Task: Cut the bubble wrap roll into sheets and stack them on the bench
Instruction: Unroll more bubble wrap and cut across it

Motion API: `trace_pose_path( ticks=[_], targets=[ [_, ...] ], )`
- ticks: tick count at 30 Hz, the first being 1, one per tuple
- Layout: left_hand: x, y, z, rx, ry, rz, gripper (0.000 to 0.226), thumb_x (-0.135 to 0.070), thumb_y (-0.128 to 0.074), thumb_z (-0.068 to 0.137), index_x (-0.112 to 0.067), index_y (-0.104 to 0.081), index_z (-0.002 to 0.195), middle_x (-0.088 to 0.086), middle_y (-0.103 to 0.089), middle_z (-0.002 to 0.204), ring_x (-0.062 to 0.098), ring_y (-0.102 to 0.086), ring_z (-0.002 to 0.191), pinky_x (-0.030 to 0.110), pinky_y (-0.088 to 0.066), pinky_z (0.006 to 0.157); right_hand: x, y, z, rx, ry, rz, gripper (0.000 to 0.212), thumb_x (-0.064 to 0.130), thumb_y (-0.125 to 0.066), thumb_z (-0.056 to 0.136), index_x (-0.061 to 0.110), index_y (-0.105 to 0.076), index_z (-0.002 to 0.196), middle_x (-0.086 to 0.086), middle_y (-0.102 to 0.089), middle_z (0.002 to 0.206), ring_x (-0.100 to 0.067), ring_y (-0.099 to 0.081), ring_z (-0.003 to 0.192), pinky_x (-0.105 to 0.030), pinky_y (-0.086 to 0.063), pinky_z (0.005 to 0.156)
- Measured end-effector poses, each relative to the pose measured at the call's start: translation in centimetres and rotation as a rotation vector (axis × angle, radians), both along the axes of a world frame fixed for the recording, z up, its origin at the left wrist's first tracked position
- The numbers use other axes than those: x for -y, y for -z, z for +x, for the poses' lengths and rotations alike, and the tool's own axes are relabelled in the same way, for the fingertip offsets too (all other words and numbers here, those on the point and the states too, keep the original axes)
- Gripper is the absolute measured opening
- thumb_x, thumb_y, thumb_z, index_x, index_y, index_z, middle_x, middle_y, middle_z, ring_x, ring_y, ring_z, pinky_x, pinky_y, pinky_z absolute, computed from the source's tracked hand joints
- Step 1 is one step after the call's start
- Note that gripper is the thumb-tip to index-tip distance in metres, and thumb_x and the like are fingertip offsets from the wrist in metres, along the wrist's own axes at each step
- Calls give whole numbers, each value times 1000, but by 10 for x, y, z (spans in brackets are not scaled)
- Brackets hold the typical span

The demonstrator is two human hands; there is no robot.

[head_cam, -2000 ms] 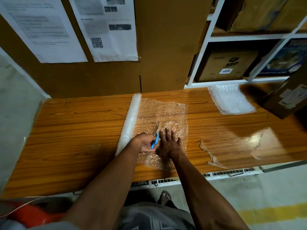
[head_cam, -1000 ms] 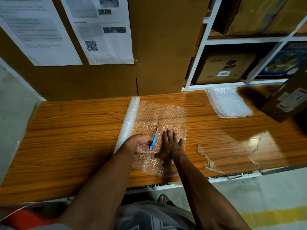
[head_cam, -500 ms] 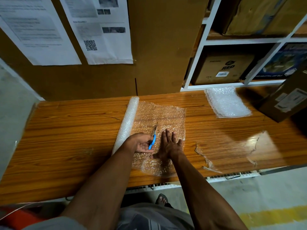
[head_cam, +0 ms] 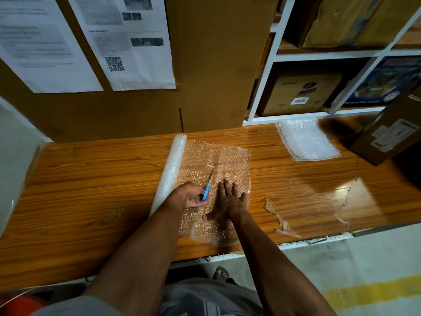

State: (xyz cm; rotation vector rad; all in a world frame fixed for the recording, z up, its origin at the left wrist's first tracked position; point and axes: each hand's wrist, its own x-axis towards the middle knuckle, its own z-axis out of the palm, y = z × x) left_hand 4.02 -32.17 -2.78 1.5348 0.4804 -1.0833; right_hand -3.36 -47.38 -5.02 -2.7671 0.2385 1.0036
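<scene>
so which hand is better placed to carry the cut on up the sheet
Left. The left hand already grips the scissors, blades pointing up the unrolled bubble wrap. The right hand lies flat, pinning it down.

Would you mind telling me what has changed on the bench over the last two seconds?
Hardly anything. The left hand still grips the blue scissors, blades pointing away along the cut; any advance is too slight to tell. The right hand stays pressed flat on the unrolled wrap. The roll and stack have not moved.
</scene>
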Motion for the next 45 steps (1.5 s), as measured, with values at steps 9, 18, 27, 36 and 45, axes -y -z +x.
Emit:
trace_pose_path(
  ticks=[9, 18, 27, 36, 45],
  targets=[
    [-2, -13, 4, -52, 128, 30, 14, -13, -60, 102, -9, -73, 102, 12, -69, 109, 23, -67, 101, 39, -60, 84, 13, -6, 28, 172, 0, 49, 85, 52, -38, 108, 19, 19, 162, -8, 28, 168, -35, 18, 157, -61, -1, 127],
    [9, -13, 16, -29, 106, 41, 21, -15, -57, 104, -6, -69, 119, 10, -69, 101, 20, -66, 93, 36, -61, 73, 23, 21, 22, 149, -53, -54, 87, 74, -16, 100, 27, 30, 157, -6, 41, 160, -36, 26, 153, -65, 6, 123],
    [17, 3, 25, 17, 54, 33, 21, -5, -58, 103, 3, -70, 119, 13, -69, 96, 17, -70, 77, 25, -62, 70, 23, 25, 21, 145, -29, -53, 87, 79, -10, 97, 31, 33, 155, -3, 42, 160, -34, 33, 150, -67, 10, 122],
    [22, -7, 31, -19, 101, 26, 22, -11, -59, 102, -2, -69, 119, 13, -70, 98, 21, -71, 84, 26, -60, 61, 24, 29, 22, 155, -38, -62, 88, 81, -7, 95, 31, 32, 155, -4, 43, 160, -36, 32, 150, -67, 7, 123],
    [31, -4, 47, -17, 58, 19, 18, -1, -56, 102, -1, -73, 107, 9, -70, 95, 15, -66, 82, 25, -61, 67, 22, 28, 24, 148, -35, -69, 89, 79, -15, 97, 31, 28, 158, -4, 40, 161, -35, 31, 151, -67, 7, 123]
  ],
)
